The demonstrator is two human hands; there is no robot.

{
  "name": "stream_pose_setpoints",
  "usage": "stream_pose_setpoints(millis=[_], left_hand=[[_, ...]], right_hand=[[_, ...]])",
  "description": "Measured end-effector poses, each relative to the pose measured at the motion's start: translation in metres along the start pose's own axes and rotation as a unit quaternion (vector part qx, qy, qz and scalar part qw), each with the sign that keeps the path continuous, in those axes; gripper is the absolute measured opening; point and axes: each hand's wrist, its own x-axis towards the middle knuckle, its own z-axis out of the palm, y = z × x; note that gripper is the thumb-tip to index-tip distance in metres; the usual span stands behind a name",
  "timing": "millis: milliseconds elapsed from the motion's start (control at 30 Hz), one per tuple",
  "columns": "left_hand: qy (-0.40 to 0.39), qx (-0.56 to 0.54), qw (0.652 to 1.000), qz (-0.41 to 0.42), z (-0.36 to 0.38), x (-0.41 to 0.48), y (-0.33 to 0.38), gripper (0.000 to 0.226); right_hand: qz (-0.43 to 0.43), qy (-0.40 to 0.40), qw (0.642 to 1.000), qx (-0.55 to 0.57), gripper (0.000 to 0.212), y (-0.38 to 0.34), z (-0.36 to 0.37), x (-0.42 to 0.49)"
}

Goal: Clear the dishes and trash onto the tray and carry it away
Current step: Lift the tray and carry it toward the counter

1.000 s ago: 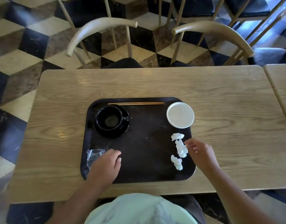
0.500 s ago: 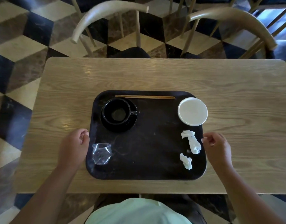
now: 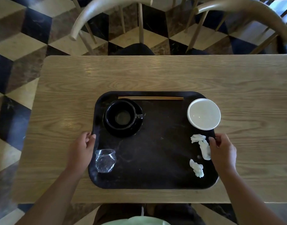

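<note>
A black tray point(image 3: 155, 159) lies on the wooden table. On it stand a black cup point(image 3: 120, 115) on a black saucer, a white bowl point(image 3: 203, 113), a pair of chopsticks point(image 3: 150, 98) along the far rim, a crushed clear plastic cup point(image 3: 105, 160) and several crumpled white tissues point(image 3: 203, 146). My left hand point(image 3: 82, 150) curls around the tray's left edge. On the opposite rim, my right hand point(image 3: 223, 150) is closed just beside the tissues.
The wooden table point(image 3: 155, 75) fills the middle of the view. Two pale wooden chairs point(image 3: 110, 10) stand at its far side on a checkered floor. My legs and a pale green garment show at the near edge.
My left hand let go of the crushed plastic cup and moved out to the tray's left edge. My right hand left the tissues and closed on the right edge.
</note>
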Motion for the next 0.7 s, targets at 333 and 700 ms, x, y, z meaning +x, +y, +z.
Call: stream_pose_setpoints(millis=[333, 700], left_hand=[[-0.013, -0.043, 0.999, 0.015, 0.018, 0.003, -0.002, 0.015], [0.010, 0.038, 0.998, 0.050, 0.019, 0.011, -0.006, 0.028]], right_hand=[[-0.043, -0.013, 0.997, -0.071, 0.009, 0.001, 0.003, -0.002], [-0.053, 0.013, 0.992, -0.115, 0.015, 0.000, 0.009, -0.001]])
